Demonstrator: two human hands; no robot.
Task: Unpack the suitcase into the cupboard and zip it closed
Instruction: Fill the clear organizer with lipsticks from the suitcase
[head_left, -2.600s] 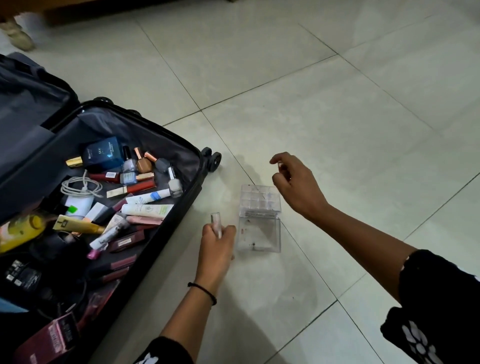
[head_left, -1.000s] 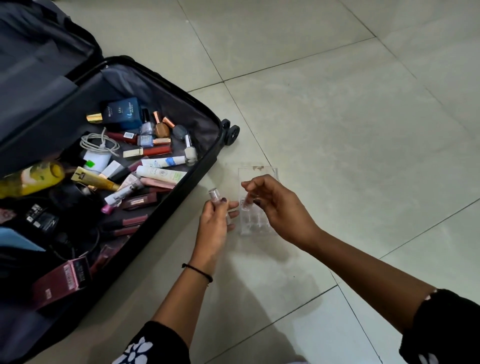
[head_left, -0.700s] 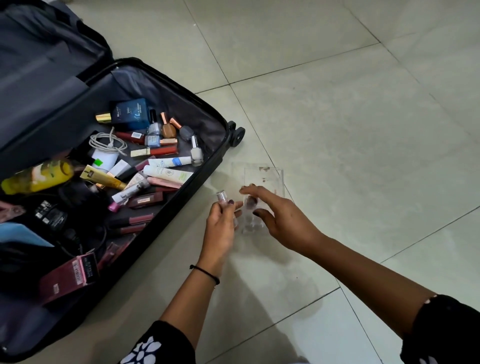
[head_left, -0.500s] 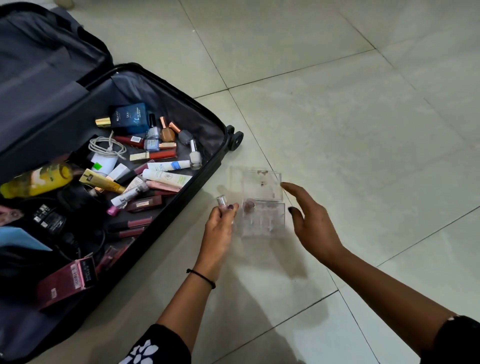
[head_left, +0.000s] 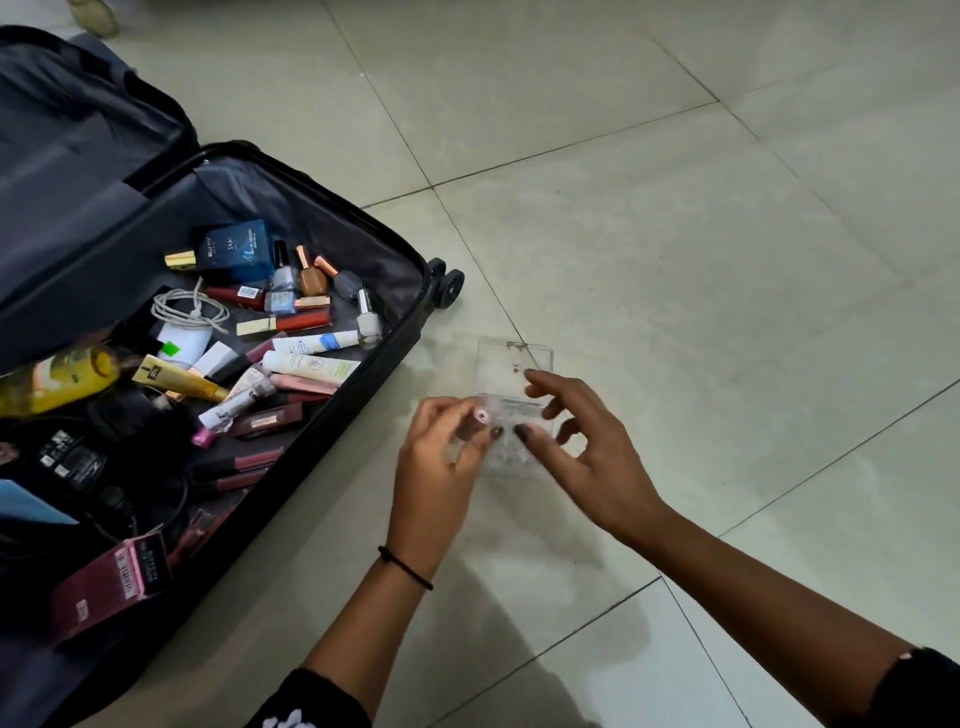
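Suitcase lies open on floor, at left, full of cosmetics. Left hand pinches small clear tube, pink at end. Right hand over clear plastic box on floor, fingers spread, holds nothing. Hands close together.

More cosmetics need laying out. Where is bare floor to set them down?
Bare floor tile spreads right of the clear organizer and beyond the suitcase wheels. The suitcase is packed with cosmetics, and the left hand, pinching a small tube, and right hand crowd the organizer.
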